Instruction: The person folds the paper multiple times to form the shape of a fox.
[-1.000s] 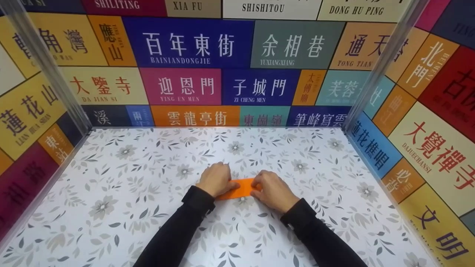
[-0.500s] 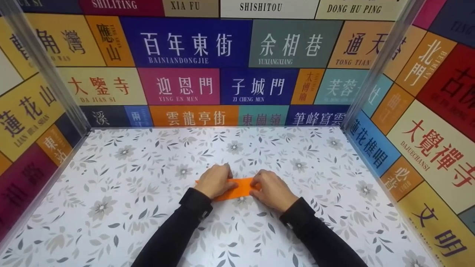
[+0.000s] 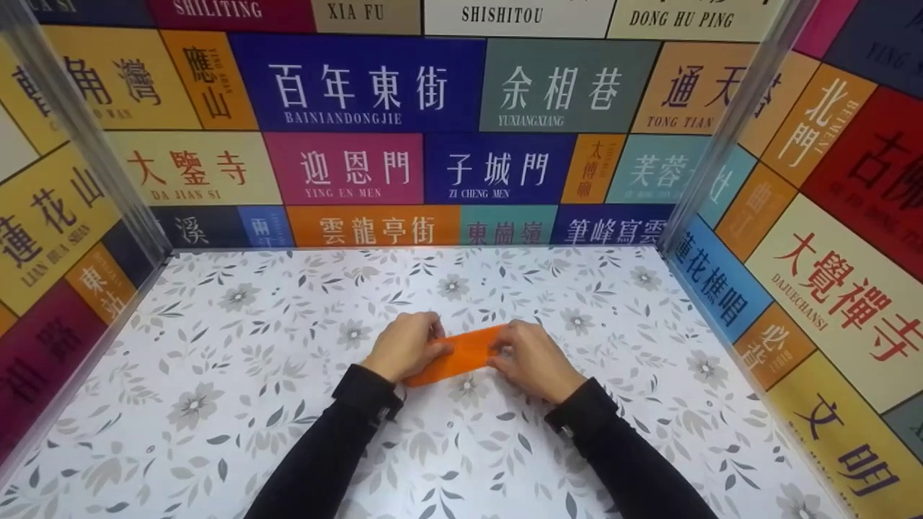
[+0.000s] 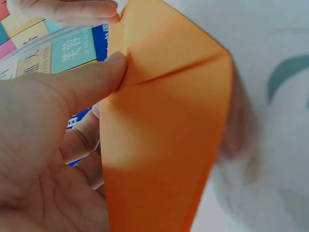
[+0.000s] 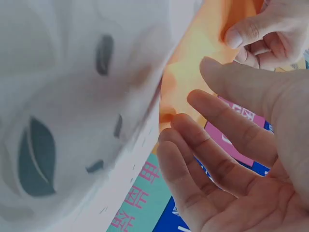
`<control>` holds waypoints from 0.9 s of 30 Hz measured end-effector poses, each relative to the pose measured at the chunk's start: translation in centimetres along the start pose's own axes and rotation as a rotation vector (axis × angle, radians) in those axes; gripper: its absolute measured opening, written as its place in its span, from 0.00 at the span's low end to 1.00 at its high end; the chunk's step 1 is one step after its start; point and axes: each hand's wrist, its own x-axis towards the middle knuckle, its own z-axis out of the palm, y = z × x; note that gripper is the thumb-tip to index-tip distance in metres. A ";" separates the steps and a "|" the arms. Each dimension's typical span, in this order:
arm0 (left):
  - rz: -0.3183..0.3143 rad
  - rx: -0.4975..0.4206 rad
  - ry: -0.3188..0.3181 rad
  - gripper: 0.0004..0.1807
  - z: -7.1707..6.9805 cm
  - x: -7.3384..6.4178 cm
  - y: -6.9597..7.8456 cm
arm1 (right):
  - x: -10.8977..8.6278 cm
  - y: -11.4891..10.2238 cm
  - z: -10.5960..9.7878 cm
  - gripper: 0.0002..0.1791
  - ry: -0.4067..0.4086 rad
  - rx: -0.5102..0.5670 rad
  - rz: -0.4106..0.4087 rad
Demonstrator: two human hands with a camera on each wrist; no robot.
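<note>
A folded strip of orange paper is slanted between the two hands, over the middle of the table. My left hand pinches its left part, the thumb lying on the near face and the curled fingers behind. Creases cross the upper part of the paper in the left wrist view, where one corner comes to a blunt point. At the strip's right end is my right hand. Seen from the right wrist, the right hand's fingers are loosely bent, thumb and forefinger apart, with their tips at the paper.
The table has a white cover printed with grey flowers and leaves. Panels of coloured blocks with lettering stand along the back and both sides. Clear corner posts join them. Black sleeves cover both forearms.
The strip's right end has swung up and away, so the paper now slants more. The right hand has shifted slightly upward with it, and the left hand has moved a little leftward, still holding the paper.
</note>
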 end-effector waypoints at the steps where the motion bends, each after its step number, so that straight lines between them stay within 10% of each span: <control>1: 0.000 -0.004 0.006 0.11 -0.2 0.0 0.0 | 0.1 0.1 -0.2 0.07 0.013 0.003 -0.008; 27: 0.065 -0.429 0.249 0.11 -2.7 -0.2 1.5 | 0.9 -0.6 -1.5 0.16 0.035 0.377 0.097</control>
